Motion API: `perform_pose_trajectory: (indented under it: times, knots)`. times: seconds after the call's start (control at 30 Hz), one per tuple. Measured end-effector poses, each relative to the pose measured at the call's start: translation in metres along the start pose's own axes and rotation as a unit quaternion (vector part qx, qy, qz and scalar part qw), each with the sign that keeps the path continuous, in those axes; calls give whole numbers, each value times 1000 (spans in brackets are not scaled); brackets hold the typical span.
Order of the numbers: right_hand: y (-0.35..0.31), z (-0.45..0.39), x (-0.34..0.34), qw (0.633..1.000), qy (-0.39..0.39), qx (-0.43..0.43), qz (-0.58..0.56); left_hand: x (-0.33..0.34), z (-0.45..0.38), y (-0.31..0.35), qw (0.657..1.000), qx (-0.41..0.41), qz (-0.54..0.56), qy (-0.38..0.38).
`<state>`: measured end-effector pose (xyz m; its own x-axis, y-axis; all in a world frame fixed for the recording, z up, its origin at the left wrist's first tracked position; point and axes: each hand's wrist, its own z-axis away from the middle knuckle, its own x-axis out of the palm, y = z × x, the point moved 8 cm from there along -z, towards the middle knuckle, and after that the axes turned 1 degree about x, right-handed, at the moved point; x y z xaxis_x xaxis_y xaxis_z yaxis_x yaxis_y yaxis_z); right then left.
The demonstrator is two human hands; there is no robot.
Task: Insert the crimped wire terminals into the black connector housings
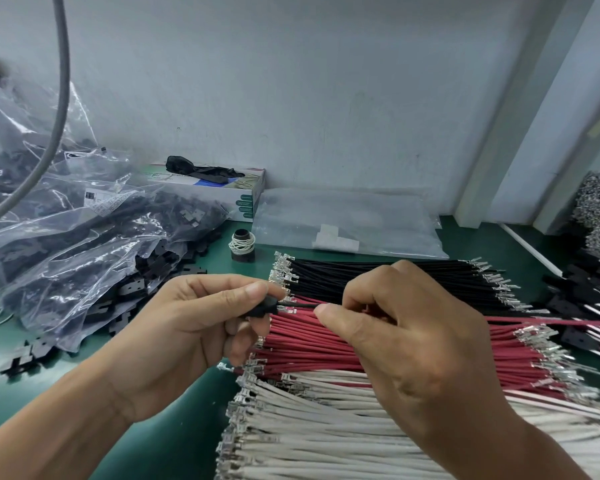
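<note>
Housing of black plastic [261, 309] sits pinched in our left hand [174, 341]; our right hand [406, 344] pinches a thin black wire [303, 306], its silver terminal [286, 309] just beside the housing, above red wires [378, 344] on the green table [174, 427].

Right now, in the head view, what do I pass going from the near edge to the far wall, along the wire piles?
White wires → red wires → black wires → clear flat bag → wall.
</note>
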<state>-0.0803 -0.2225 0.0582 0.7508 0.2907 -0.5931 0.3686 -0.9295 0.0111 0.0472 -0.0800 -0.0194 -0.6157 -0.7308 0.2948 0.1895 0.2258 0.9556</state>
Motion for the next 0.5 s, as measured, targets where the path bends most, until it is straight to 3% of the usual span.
perform_pose_trajectory:
  times: [0.33, 0.5]
  knots:
    - [10, 4, 16, 995, -50, 73, -55, -1, 1, -3, 999, -10, -36, 33]
    - [12, 4, 19, 988, -26, 122, -88, 5, 1, -11, 998, -29, -31, 49]
